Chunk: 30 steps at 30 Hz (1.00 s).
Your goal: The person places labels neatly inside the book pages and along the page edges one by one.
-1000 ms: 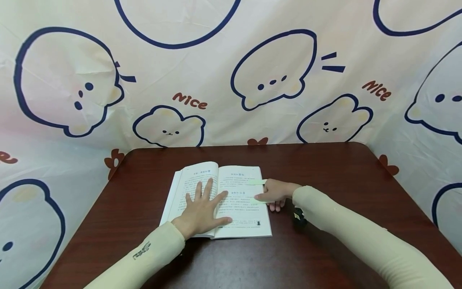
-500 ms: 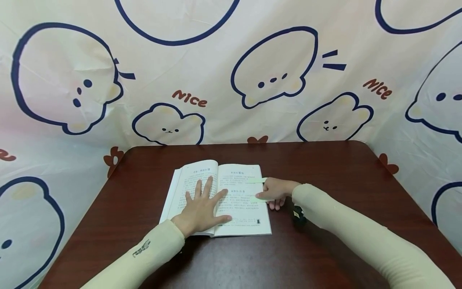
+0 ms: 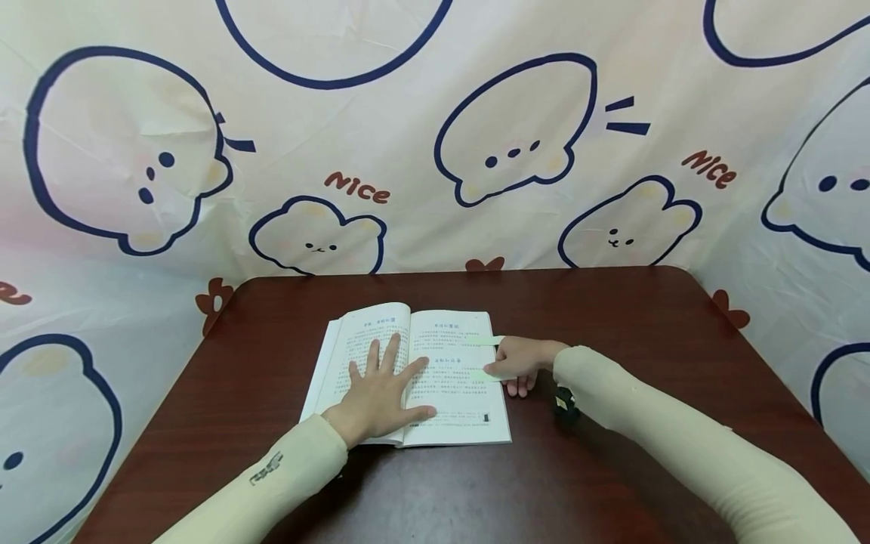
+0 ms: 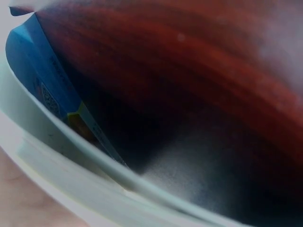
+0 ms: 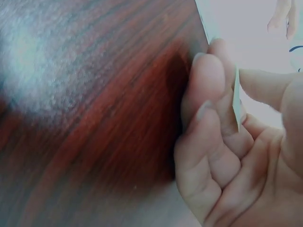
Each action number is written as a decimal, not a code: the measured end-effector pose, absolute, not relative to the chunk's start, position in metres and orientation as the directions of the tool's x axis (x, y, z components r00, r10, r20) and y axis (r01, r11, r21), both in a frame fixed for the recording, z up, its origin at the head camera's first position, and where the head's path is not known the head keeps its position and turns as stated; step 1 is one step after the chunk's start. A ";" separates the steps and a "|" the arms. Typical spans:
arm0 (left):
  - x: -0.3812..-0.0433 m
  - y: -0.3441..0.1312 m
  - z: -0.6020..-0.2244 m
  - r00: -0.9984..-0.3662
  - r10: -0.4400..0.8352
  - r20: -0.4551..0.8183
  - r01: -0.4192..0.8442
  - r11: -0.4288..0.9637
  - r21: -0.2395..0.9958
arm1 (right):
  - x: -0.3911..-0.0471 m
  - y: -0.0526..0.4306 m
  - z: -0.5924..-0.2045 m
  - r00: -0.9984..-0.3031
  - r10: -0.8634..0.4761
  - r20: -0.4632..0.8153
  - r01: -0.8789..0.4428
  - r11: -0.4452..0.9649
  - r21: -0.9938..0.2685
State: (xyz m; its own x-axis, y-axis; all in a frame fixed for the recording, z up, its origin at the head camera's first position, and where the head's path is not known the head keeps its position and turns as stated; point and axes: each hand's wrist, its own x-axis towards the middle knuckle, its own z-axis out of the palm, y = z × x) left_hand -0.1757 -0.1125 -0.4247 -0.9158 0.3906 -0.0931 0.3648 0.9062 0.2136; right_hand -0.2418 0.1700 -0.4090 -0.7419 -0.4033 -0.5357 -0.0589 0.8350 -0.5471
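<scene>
An open book (image 3: 455, 431) with printed pages lies flat on the table. My left hand (image 3: 377, 404) rests on it with spread fingers, palm over the left page and the thumb reaching across the fold. At the outer edge of the right page, my right hand (image 3: 523, 357) pinches a pale green sticky tab (image 3: 479, 376) between thumb and curled fingers. The right wrist view shows the end of a green strip (image 5: 236, 104) sticking out between thumb and fingers. Higher on the same page, another pale green tab (image 3: 481, 341) juts past the edge.
The dark reddish-brown table (image 3: 612, 317) extends around the book. Behind it hangs a cream curtain (image 3: 408, 151) with cartoon outlines. A blue printed cover (image 4: 38, 71) shows beneath pale page edges in the left wrist view.
My right thumb has slid slightly to the right along the lower tab. The left hand and the book have stayed put.
</scene>
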 end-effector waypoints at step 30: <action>-0.175 -0.112 -0.423 -0.913 0.392 -0.113 0.367 0.909 0.197 | -0.232 0.150 -0.412 -0.851 -0.228 -0.472 -0.013 0.910 -0.415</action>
State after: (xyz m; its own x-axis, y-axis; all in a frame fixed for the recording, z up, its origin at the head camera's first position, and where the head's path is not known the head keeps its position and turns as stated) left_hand -0.1753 -0.1117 -0.4232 -0.9129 0.3924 -0.1128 0.3665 0.9093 0.1970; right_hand -0.2318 0.1497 -0.4118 -0.8515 -0.2276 -0.4724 -0.0128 0.9096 -0.4153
